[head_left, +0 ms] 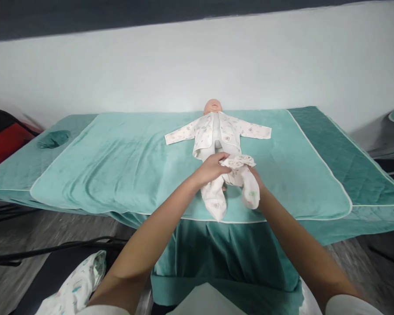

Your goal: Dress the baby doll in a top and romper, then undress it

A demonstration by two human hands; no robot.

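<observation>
A baby doll (213,106) lies on its back on the green bed, its head toward the wall. It wears a white printed baby jacket (230,136) with both sleeves spread sideways and the front parted. White footed baby pants (213,197) are bunched at the waist around the doll's lower part, their feet pointing toward me. My left hand (212,169) grips the left side of the gathered waistband. On the other side, my right hand (256,177) holds the pants, its fingers mostly hidden behind the cloth. The doll's legs are largely covered.
The bed has a green cover (124,162) with white piping and a face hole (54,139) at its left end. A white wall (197,65) stands behind. Printed white cloth (75,286) lies on a dark surface at lower left, near a red and black object (8,140).
</observation>
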